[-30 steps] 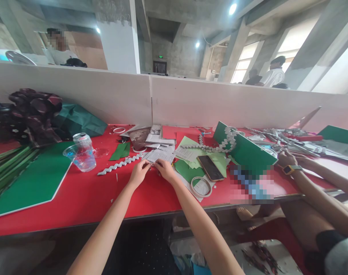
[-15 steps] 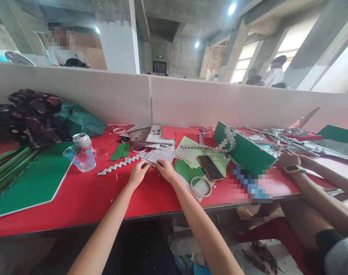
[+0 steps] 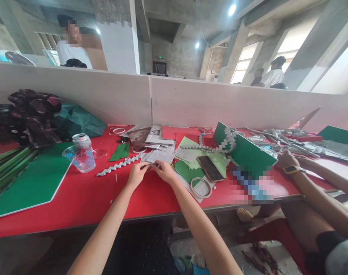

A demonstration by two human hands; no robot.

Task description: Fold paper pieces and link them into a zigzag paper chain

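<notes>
My left hand [image 3: 139, 172] and my right hand [image 3: 163, 171] meet over the red table [image 3: 151, 198], fingertips pinched close together. Between them is something small that I cannot make out; it may be a bit of paper. Just beyond my fingers lie printed paper sheets [image 3: 159, 156]. A zigzag chain of folded paper [image 3: 119, 165] stretches out left of my left hand. To the right of my right hand are a green paper piece [image 3: 187, 170], a roll of tape [image 3: 201, 187] and a dark phone [image 3: 210, 168].
A clear plastic cup [image 3: 84, 162] and a can [image 3: 82, 142] stand on the left by a green board [image 3: 33, 181]. At right, another folded green board [image 3: 245, 152] stands up. A co-worker's hands [image 3: 288, 160] work beyond it. A white partition [image 3: 191, 101] closes the back.
My hands stay in nearly the same place, with slight shifts of the fingers. In the background, the person at left has moved a little to the right.
</notes>
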